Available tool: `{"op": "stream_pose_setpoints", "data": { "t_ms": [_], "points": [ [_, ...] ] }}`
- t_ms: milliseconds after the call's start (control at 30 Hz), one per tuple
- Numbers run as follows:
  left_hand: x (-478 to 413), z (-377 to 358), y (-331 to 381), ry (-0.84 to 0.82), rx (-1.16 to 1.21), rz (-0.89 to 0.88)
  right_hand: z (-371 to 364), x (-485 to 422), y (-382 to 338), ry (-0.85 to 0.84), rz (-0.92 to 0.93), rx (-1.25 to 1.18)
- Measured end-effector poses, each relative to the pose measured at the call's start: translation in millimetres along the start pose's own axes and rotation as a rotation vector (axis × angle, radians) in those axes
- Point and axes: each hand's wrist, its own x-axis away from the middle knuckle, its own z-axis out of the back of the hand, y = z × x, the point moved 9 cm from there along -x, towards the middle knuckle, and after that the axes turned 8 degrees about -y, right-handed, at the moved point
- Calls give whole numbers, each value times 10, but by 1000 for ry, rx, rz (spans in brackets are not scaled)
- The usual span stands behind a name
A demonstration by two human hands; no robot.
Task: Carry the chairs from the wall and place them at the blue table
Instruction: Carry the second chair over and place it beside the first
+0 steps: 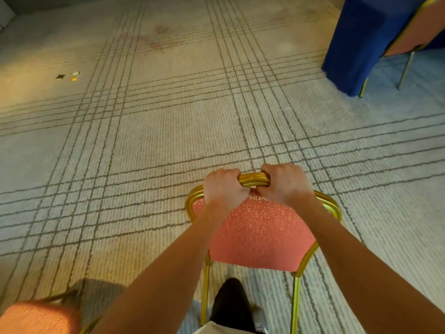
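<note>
A chair [257,235] with a gold metal frame and a patterned pink back is right in front of me, low in the view. My left hand [222,189] and my right hand [285,183] both grip the top rail of its back, side by side. Its two gold rear legs reach down beside my dark trouser leg. The blue table [356,44], draped in a blue cloth to the floor, stands at the far right. Another gold and pink chair [414,32] is pushed against that table.
Part of a third pink chair seat [38,318] shows at the bottom left corner. Small dark and yellow bits [68,75] lie on the carpet far left. Striped grey carpet [168,116] stretches between me and the blue table.
</note>
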Motion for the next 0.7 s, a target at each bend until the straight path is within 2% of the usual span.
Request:
{"op": "stream_pose_setpoints", "data": {
  "t_ms": [167, 367, 533, 700],
  "points": [
    [-351, 1, -98, 63, 43, 19, 85, -275, 170, 73, -103, 6],
    [-818, 14, -46, 39, 81, 10, 89, -362, 600, 301, -343, -58],
    [-1006, -19, -32, -2, 79, 3, 28, -454, 781, 303, -442, -77],
    [-1052, -20, -19, -34, 85, 17, 48, -532, 821, 289, -408, -77]
  ]
}}
